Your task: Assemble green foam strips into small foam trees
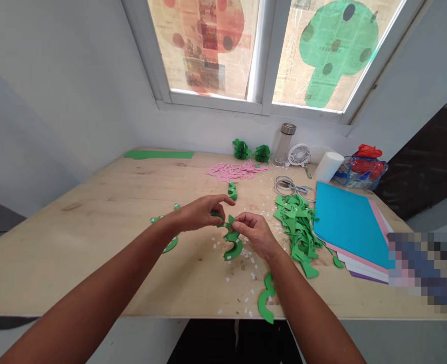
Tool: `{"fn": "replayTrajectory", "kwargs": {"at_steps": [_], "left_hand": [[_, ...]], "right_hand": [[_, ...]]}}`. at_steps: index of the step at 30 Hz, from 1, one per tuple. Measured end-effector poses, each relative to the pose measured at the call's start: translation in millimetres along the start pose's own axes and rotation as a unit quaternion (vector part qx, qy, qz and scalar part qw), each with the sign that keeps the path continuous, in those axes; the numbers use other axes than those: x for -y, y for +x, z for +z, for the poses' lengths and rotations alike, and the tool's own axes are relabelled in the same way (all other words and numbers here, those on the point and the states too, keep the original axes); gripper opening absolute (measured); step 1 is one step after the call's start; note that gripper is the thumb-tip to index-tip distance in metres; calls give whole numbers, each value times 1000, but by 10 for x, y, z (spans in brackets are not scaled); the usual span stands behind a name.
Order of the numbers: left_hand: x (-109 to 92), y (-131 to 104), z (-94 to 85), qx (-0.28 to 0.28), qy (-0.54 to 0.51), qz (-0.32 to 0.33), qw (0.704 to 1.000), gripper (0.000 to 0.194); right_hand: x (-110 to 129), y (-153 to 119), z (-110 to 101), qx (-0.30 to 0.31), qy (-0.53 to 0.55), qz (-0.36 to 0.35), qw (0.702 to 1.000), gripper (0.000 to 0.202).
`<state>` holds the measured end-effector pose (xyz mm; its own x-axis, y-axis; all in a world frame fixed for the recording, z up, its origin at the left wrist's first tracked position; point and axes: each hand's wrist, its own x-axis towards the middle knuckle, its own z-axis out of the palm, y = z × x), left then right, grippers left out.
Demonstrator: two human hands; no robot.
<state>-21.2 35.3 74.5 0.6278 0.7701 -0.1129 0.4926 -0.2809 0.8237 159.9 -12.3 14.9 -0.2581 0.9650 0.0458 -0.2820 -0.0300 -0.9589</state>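
Between my two hands is a curved green foam piece (234, 248) with small white squares on it. My right hand (256, 233) pinches its upper end between thumb and fingers. At the upper left of the piece, my left hand (204, 211) has its index finger stretched out, while its lower fingers curl against a green part. Another curved green piece (169, 244) lies partly hidden behind my left forearm. A small green stack (232, 191) sits just beyond my hands. Near the front edge, a wavy green strip (266, 299) lies beside my right forearm.
Green scraps (299, 227) are heaped right of my hands, beside blue, pink and white sheets (352, 222). Pink cutouts (234, 171), two green folded shapes, a bottle (284, 144), a small fan (298, 154), a white roll (328, 167) and tape rings (284, 185) stand or lie farther back.
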Motion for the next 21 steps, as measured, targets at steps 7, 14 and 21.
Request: {"fn": "replayTrajectory", "kwargs": {"at_steps": [7, 14, 21], "left_hand": [[28, 62, 20, 0, -8, -12, 1000, 49], [-33, 103, 47, -39, -70, -16, 997, 47], [105, 31, 207, -197, -251, -65, 945, 35]], "right_hand": [[-1, -10, 0, 3, -3, -3, 1000, 26], [-44, 20, -8, -20, -25, -11, 999, 28], [-67, 76, -39, -94, -20, -63, 993, 25]]}}
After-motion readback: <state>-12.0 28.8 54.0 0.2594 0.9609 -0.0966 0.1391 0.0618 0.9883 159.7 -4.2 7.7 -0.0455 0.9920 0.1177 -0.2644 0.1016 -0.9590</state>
